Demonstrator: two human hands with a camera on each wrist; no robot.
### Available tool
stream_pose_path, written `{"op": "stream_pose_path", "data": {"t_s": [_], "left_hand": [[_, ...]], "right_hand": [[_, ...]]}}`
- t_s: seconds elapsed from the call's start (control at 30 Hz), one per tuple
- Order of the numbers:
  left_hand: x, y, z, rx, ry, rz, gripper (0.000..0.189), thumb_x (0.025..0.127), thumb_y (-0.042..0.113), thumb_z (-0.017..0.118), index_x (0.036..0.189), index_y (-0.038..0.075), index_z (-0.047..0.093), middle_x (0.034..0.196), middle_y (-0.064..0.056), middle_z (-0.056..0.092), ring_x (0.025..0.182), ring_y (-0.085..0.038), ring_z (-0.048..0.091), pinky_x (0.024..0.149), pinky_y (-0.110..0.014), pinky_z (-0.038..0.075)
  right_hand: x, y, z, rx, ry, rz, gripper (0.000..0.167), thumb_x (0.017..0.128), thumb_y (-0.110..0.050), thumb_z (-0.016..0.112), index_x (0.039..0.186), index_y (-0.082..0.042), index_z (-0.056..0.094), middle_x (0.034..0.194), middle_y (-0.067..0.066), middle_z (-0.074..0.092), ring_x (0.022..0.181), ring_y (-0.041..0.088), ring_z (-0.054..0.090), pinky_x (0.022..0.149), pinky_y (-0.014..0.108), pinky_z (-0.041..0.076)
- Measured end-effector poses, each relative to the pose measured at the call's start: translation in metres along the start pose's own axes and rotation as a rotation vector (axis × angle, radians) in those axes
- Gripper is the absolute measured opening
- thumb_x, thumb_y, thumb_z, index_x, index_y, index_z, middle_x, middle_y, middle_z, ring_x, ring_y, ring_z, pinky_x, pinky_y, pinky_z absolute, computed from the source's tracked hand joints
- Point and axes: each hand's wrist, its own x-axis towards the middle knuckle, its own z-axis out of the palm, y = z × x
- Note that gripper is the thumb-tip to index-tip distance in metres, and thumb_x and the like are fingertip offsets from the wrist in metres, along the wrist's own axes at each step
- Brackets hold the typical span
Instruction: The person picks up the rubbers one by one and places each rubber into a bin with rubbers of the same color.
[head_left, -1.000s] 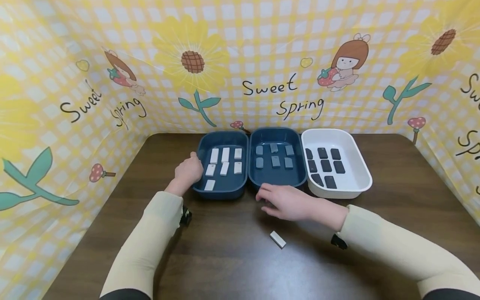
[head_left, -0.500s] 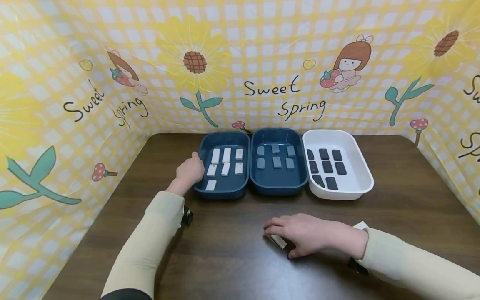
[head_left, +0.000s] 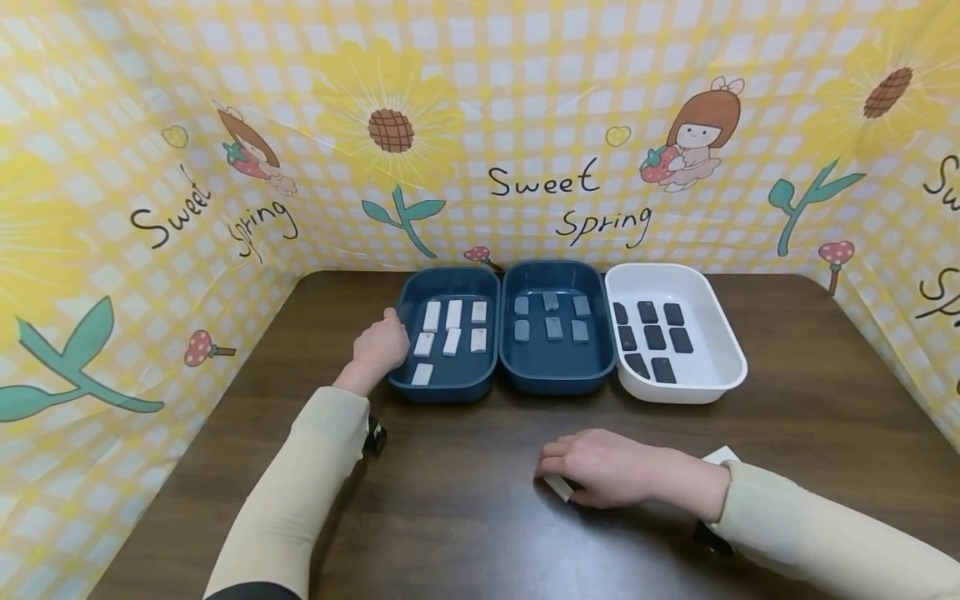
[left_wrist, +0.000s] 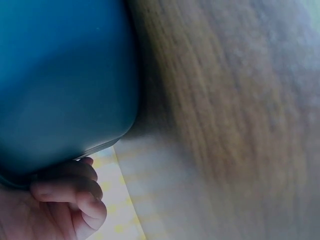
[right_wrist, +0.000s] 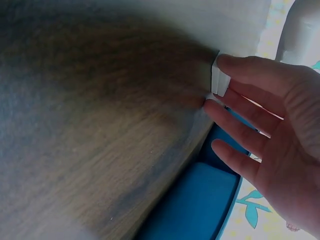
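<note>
White tile (head_left: 558, 487): 1 pinched by right hand (head_left: 607, 469); left hand (head_left: 380, 346) grips left blue tray (head_left: 450, 387), 7 tiles

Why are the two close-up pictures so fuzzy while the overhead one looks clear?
Head view: evenly lit, sharp, edges bowed by the wide lens. Left wrist view: the blue tray and table sit very near, so they blur. Right wrist view: table soft, right hand fairly crisp.
</note>
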Motion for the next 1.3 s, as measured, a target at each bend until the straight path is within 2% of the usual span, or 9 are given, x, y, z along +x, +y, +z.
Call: {"op": "stream_pose_path", "data": {"t_s": [0.37, 0.73, 0.97, 1.3], "left_hand": [[-0.001, 0.000, 0.000, -0.014, -0.003, -0.007, 0.047, 0.105, 0.021, 0.033, 0.141, -0.009, 0.029, 0.104, -0.028, 0.059, 0.086, -0.036, 0.060, 0.079, -0.050, 0.050], [0.000, -0.001, 0.001, -0.011, -0.005, 0.004, 0.048, 0.105, 0.021, 0.033, 0.141, -0.009, 0.029, 0.106, -0.030, 0.059, 0.088, -0.038, 0.061, 0.078, -0.052, 0.050], [-0.002, -0.002, -0.001, -0.020, -0.008, -0.004, 0.047, 0.105, 0.021, 0.035, 0.141, -0.009, 0.029, 0.105, -0.029, 0.059, 0.087, -0.038, 0.060, 0.079, -0.052, 0.050], [-0.001, 0.000, -0.002, -0.019, -0.018, -0.003, 0.049, 0.105, 0.021, 0.034, 0.142, -0.010, 0.028, 0.107, -0.030, 0.059, 0.088, -0.037, 0.061, 0.080, -0.052, 0.050]], "right_hand": [[0.001, 0.000, -0.003, -0.004, 0.025, -0.005, 0.034, 0.085, -0.015, 0.074, 0.117, -0.014, 0.065, 0.106, -0.006, 0.060, 0.091, 0.004, 0.056, 0.076, 0.021, 0.050], [0.010, 0.004, -0.022, -0.041, 0.107, -0.001, 0.033, 0.084, -0.018, 0.076, 0.115, -0.011, 0.065, 0.100, -0.003, 0.058, 0.082, 0.007, 0.055, 0.074, 0.020, 0.049], [0.020, 0.006, -0.032, -0.066, 0.181, -0.019, 0.033, 0.085, -0.020, 0.075, 0.116, -0.010, 0.066, 0.104, -0.001, 0.059, 0.083, 0.010, 0.057, 0.074, 0.023, 0.050], [0.042, 0.016, -0.048, -0.030, 0.242, 0.050, 0.034, 0.088, -0.023, 0.072, 0.119, -0.013, 0.065, 0.111, -0.001, 0.060, 0.087, 0.010, 0.056, 0.076, 0.025, 0.051]]}}
